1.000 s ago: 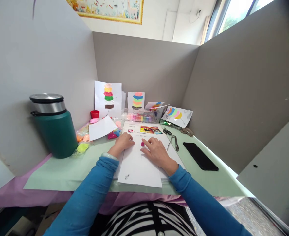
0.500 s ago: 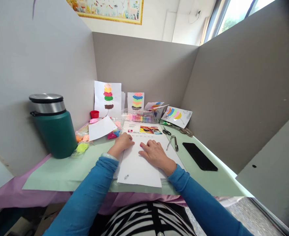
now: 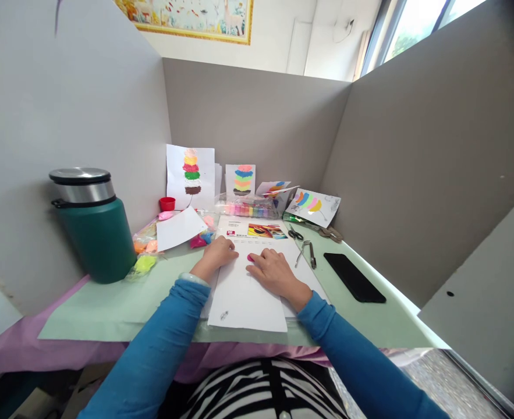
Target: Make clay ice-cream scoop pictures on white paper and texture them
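A white sheet [image 3: 248, 299] with a small dark mark at its lower left lies on a white pad [image 3: 234, 224] with a coloured picture on it. My left hand [image 3: 218, 255] rests at the sheet's left edge, fingers bent and apart, holding nothing. On the right side of the sheet lies my right hand [image 3: 276, 272], fingers apart. One of its fingertips touches a small pink piece [image 3: 250, 258] on the paper.
A green flask [image 3: 97, 235] stands at the left, beside bags of coloured clay [image 3: 145, 263]. Scissors [image 3: 296, 234], a metal tool [image 3: 312, 255] and a black phone [image 3: 354, 277] lie at the right. Painted cards [image 3: 190, 174] lean at the back, behind clear packaging [image 3: 248, 208].
More of the pink piece shows beside my right fingertip. Both hands otherwise stay almost where they were, and the view has shifted very slightly.
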`<state>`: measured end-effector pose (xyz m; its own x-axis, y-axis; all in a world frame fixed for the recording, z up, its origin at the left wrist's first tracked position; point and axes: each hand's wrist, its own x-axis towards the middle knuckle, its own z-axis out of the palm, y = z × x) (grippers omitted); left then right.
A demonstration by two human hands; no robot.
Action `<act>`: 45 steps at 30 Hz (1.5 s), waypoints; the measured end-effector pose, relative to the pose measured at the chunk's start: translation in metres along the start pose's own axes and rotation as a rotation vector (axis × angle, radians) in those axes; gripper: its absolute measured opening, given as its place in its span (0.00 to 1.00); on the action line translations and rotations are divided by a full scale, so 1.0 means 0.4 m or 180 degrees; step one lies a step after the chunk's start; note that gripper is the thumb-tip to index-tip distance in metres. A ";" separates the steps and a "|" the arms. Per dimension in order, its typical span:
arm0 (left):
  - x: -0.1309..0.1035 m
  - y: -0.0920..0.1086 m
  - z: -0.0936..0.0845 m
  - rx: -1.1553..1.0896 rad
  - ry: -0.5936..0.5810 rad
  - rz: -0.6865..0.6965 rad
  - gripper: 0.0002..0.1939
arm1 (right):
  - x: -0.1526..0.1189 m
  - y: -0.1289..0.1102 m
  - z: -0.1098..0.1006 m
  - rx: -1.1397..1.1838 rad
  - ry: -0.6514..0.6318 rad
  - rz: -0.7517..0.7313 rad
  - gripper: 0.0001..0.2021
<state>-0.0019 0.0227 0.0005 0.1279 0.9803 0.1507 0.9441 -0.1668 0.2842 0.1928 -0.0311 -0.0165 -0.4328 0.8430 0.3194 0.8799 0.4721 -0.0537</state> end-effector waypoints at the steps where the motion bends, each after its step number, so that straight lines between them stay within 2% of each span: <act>1: 0.000 0.000 0.000 -0.0014 0.0004 0.0005 0.17 | 0.001 0.003 0.001 0.0040 0.0024 0.0062 0.20; 4: -0.001 -0.001 -0.001 -0.0038 0.0008 0.0017 0.17 | 0.000 0.010 0.002 0.0081 0.0057 0.0161 0.19; 8: 0.000 -0.001 0.000 -0.0039 0.0027 0.0033 0.17 | -0.004 0.007 0.000 -0.0019 0.0054 0.0033 0.17; 22: 0.004 -0.006 0.006 -0.0064 0.0027 0.0042 0.17 | -0.004 -0.007 -0.004 -0.0122 0.0020 -0.0109 0.20; 25: 0.008 -0.012 0.010 -0.0125 0.0023 0.0054 0.16 | 0.005 0.034 -0.015 -0.0058 0.0244 0.0109 0.18; 27: 0.010 -0.015 0.012 -0.0145 0.0028 0.0056 0.16 | 0.009 0.086 -0.032 -0.0155 0.0463 0.0624 0.17; 29: 0.010 -0.015 0.011 -0.0133 0.0033 0.0060 0.16 | 0.007 0.147 -0.049 -0.0406 0.0344 0.0984 0.17; 31: 0.008 -0.013 0.008 -0.0096 0.0025 0.0060 0.16 | 0.000 0.203 -0.060 -0.0636 -0.0068 0.1142 0.15; 33: 0.005 -0.010 0.004 -0.0050 0.0009 0.0069 0.16 | -0.007 0.245 -0.060 -0.0771 -0.0267 0.1068 0.15; 40: -0.008 -0.001 -0.005 -0.0024 0.0004 0.0119 0.18 | -0.012 0.326 -0.044 -0.0751 -0.0317 0.0526 0.14; 42: -0.010 0.001 -0.006 -0.0017 -0.0008 0.0106 0.19 | -0.005 0.331 -0.060 -0.0715 -0.0104 0.0394 0.12; 43: -0.011 0.002 -0.006 -0.0012 -0.0020 0.0107 0.19 | -0.001 0.328 -0.073 -0.0656 0.0135 0.0366 0.12; 45: -0.012 0.003 -0.007 0.0004 -0.0043 0.0126 0.19 | 0.009 0.311 -0.103 -0.0366 0.0869 0.0377 0.12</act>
<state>-0.0024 0.0173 0.0028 0.1693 0.9742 0.1491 0.9387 -0.2055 0.2769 0.3086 0.0201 0.0170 -0.2711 0.7828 0.5602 0.9442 0.3294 -0.0034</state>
